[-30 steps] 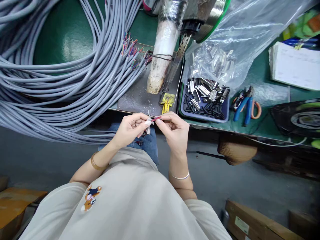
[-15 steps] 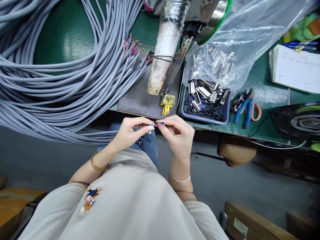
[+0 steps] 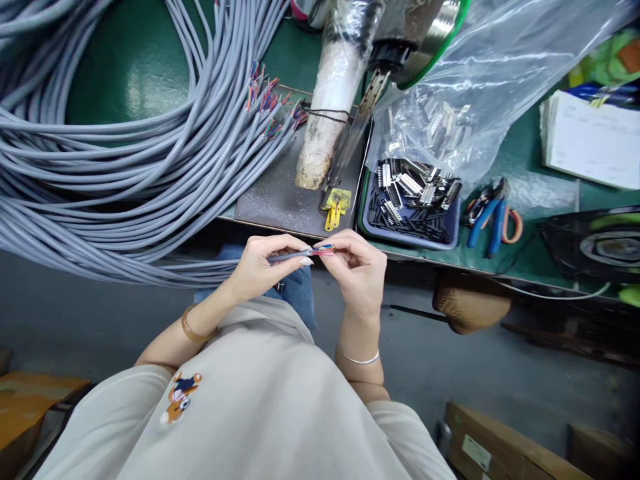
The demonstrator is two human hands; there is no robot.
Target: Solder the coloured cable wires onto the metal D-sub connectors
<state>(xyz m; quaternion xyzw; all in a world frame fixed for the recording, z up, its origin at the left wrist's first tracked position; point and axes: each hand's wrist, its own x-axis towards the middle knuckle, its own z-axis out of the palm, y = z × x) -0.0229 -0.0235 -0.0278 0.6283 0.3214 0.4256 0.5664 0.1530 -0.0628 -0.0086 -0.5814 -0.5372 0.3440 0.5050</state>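
Observation:
My left hand (image 3: pixel 263 265) is closed around the end of a grey cable (image 3: pixel 289 256), held just below the bench edge over my lap. From the cable's stripped end stick out thin coloured wires (image 3: pixel 324 251). My right hand (image 3: pixel 356 270) pinches those wires between thumb and fingertips. The two hands nearly touch.
A big coil of grey cables (image 3: pixel 115 147) with stripped coloured ends covers the green bench (image 3: pixel 135 67) at left. A blue tray (image 3: pixel 453 235) of black and metal connectors sits right of a dark metal plate (image 3: pixel 280 197). A clear plastic bag (image 3: pixel 480 73), blue-handled cutters (image 3: pixel 487 217) and a white pad (image 3: pixel 593 137) lie further right.
The white scrap seen between my fingers a second ago is gone. The grey cable end now shows in my left hand, and my right fingers have shifted along the coloured wires.

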